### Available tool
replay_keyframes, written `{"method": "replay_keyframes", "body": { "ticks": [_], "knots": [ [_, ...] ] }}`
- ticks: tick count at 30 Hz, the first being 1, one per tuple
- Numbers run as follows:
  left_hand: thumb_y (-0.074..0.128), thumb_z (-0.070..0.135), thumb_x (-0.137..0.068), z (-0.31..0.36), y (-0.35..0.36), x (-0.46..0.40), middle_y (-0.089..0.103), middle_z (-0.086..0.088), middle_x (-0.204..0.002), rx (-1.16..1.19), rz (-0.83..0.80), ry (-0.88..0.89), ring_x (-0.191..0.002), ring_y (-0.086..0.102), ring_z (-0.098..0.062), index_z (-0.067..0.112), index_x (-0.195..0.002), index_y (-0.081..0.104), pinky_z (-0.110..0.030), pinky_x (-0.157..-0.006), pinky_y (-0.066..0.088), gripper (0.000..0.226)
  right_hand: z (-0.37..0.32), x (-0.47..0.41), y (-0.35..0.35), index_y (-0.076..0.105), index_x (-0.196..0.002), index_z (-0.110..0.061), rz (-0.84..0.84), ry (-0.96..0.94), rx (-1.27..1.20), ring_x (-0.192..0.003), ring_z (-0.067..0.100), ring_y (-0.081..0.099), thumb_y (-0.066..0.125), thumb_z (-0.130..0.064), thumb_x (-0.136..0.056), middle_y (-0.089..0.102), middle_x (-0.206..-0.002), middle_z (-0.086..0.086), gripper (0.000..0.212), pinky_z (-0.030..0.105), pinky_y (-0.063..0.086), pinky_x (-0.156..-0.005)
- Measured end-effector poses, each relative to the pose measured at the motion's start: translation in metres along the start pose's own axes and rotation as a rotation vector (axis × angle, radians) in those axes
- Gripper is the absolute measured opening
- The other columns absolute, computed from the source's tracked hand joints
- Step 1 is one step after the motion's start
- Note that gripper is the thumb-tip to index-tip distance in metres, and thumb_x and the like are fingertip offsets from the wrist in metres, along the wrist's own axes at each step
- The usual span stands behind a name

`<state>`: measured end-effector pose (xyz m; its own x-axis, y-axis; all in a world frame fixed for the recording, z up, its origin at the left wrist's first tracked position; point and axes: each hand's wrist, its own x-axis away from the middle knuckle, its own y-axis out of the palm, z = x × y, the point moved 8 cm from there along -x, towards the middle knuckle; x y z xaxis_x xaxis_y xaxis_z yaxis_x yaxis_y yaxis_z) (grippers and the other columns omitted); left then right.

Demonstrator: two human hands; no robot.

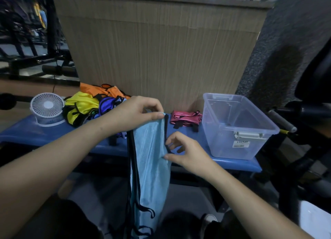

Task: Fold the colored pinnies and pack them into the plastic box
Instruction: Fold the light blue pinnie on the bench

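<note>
A light blue mesh pinnie (149,160) with black trim hangs in front of the blue bench (41,131), down past my knees. My left hand (138,111) pinches its top edge above the bench. Lower and to the right, my right hand (184,151) pinches the pinnie's black-trimmed right edge. A folded pink pinnie (186,117) lies on the bench beside the clear plastic box (238,124), which stands at the bench's right end with nothing in it. A heap of yellow, purple and orange pinnies (89,104) sits at the back left.
A small white fan (47,107) stands on the bench's left end. A wood-panelled wall (157,47) rises behind the bench. Black gym equipment with a grey handle (281,121) crowds the right side, and more machines stand at far left.
</note>
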<state>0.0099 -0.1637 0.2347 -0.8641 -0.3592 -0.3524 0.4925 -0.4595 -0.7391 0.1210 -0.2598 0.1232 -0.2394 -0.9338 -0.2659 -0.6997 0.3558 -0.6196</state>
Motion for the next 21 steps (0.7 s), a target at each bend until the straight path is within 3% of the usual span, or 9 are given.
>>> {"method": "replay_keyframes", "body": {
  "ticks": [2, 9, 14, 17, 19, 21],
  "knots": [
    [0.068, 0.021, -0.093, 0.002, -0.003, -0.001, 0.07, 0.011, -0.081, 0.044, -0.018, 0.01, -0.069, 0.06, 0.009, 0.015, -0.09, 0.07, -0.007, -0.066, 0.042, 0.007, 0.004, 0.001, 0.005, 0.058, -0.1, -0.029, -0.021, 0.005, 0.003, -0.095, 0.005, 0.064, 0.084, -0.024, -0.077, 0.066, -0.102, -0.012, 0.035, 0.023, 0.049, -0.08],
    [0.068, 0.017, -0.092, 0.001, -0.01, 0.002, 0.07, 0.003, -0.083, 0.065, -0.073, 0.019, -0.077, 0.063, 0.002, 0.015, -0.09, 0.071, -0.01, -0.072, 0.045, 0.004, 0.002, 0.0, 0.007, 0.058, -0.11, -0.028, -0.007, -0.03, -0.069, -0.073, 0.004, 0.054, 0.085, -0.02, -0.077, 0.061, -0.092, -0.007, 0.043, 0.015, 0.041, -0.066],
    [0.068, 0.016, -0.092, 0.003, -0.014, 0.004, 0.07, 0.0, -0.085, 0.028, -0.049, 0.041, -0.078, 0.062, 0.0, 0.014, -0.091, 0.071, -0.011, -0.072, 0.045, 0.004, -0.004, -0.001, 0.011, 0.063, -0.105, -0.031, -0.024, -0.14, -0.02, -0.077, 0.004, 0.045, 0.083, -0.021, -0.079, 0.046, -0.091, -0.005, 0.034, 0.013, 0.036, -0.072],
    [0.068, 0.011, -0.092, 0.003, -0.014, 0.004, 0.068, 0.004, -0.08, 0.058, -0.037, 0.049, -0.074, 0.061, 0.004, 0.009, -0.09, 0.07, -0.008, -0.07, 0.043, 0.003, -0.007, -0.002, 0.026, 0.051, -0.084, -0.042, -0.1, -0.215, 0.103, -0.083, 0.011, 0.041, 0.079, -0.031, -0.082, 0.038, -0.09, -0.003, 0.031, 0.023, 0.037, -0.075],
    [0.067, 0.009, -0.092, 0.003, -0.014, 0.004, 0.068, 0.005, -0.078, 0.073, -0.034, 0.051, -0.074, 0.06, 0.005, 0.007, -0.09, 0.069, -0.008, -0.07, 0.043, 0.004, -0.007, 0.001, 0.036, 0.047, -0.076, -0.033, -0.153, -0.246, 0.259, -0.085, 0.018, 0.042, 0.076, -0.038, -0.084, 0.038, -0.09, 0.0, 0.03, 0.036, 0.042, -0.077],
    [0.067, 0.011, -0.092, 0.0, -0.016, 0.004, 0.07, 0.002, -0.083, 0.067, -0.025, 0.049, -0.079, 0.062, 0.002, 0.01, -0.09, 0.07, -0.012, -0.074, 0.047, 0.004, -0.006, 0.005, 0.043, 0.056, -0.075, -0.022, -0.192, -0.261, 0.408, -0.088, 0.022, 0.045, 0.073, -0.043, -0.086, 0.041, -0.091, 0.002, 0.03, 0.039, 0.043, -0.079]
  ]
}}
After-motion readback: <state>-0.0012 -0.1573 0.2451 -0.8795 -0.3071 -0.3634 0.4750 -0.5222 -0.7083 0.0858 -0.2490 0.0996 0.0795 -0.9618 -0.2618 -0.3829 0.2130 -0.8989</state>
